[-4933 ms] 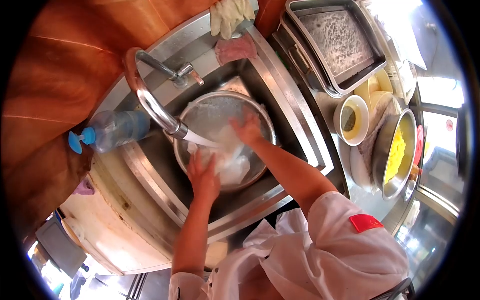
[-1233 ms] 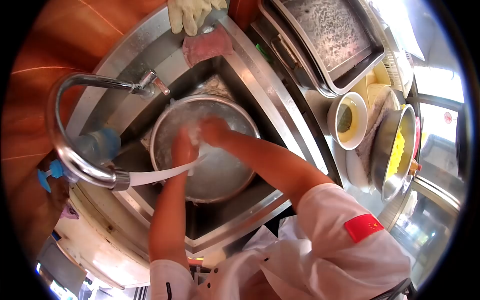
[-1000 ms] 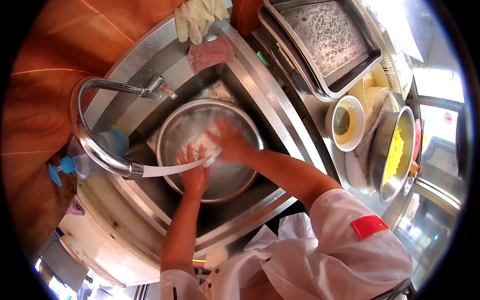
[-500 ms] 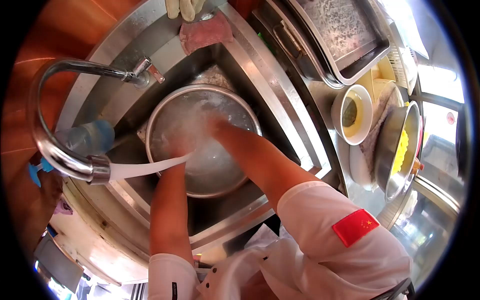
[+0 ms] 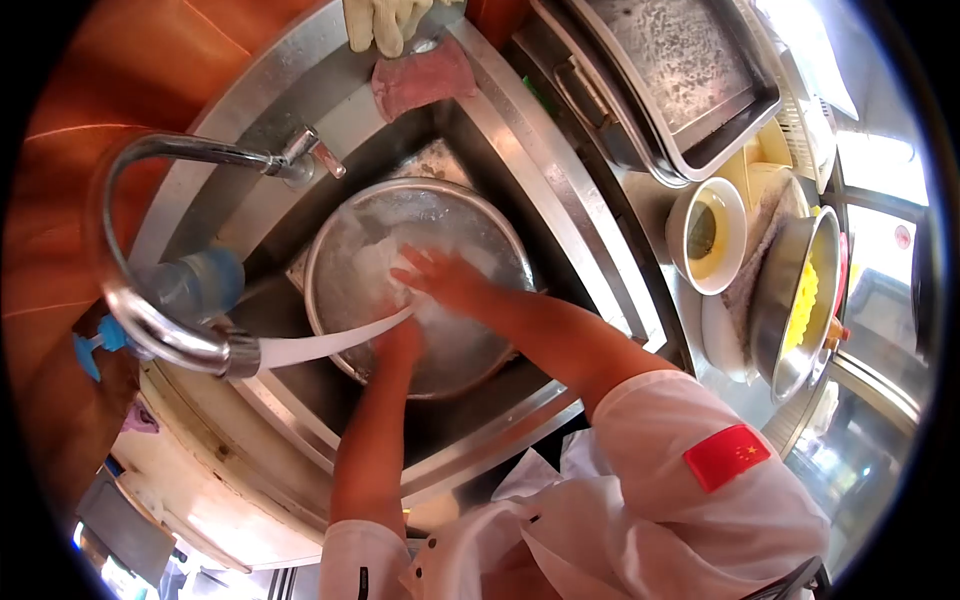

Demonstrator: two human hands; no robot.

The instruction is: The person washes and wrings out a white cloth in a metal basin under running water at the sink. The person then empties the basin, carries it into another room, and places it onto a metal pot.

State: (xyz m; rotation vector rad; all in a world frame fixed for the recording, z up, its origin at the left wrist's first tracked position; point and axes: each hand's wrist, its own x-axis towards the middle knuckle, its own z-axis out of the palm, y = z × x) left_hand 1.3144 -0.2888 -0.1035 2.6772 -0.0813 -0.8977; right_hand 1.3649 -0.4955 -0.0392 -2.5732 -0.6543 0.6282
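We start at the left corner of the sink [image 5: 530,150], where a clear soap bottle [image 5: 205,282] with a blue pump [image 5: 110,333] lies behind the curve of the tap [image 5: 160,330]. The tap is fixed to the sink's back left edge, and we see its water [image 5: 320,347] run across into a round metal bowl [image 5: 410,185] standing inside the sink.

In the bowl's cloudy water is something white [image 5: 375,262], toward the left half; we cannot tell what it is. The left hand [image 5: 400,340] is low over the bowl, close to the stream, and too blurred for us to tell how far its grip is open or what it has hold of. At the sink's far corner we find a pink cloth [image 5: 425,80], with pale gloves [image 5: 385,22] just beyond it. The right hand [image 5: 445,280] reaches over the middle of the bowl, its grip loose with the fingers spread, right by the white stuff.

Farther right, on the table [image 5: 645,205], we see stacked metal trays [image 5: 690,90] at the far end, then a white bowl [image 5: 733,235] of yellowish liquid. Last comes a steel basin [image 5: 765,320] holding bright yellow food [image 5: 803,305].
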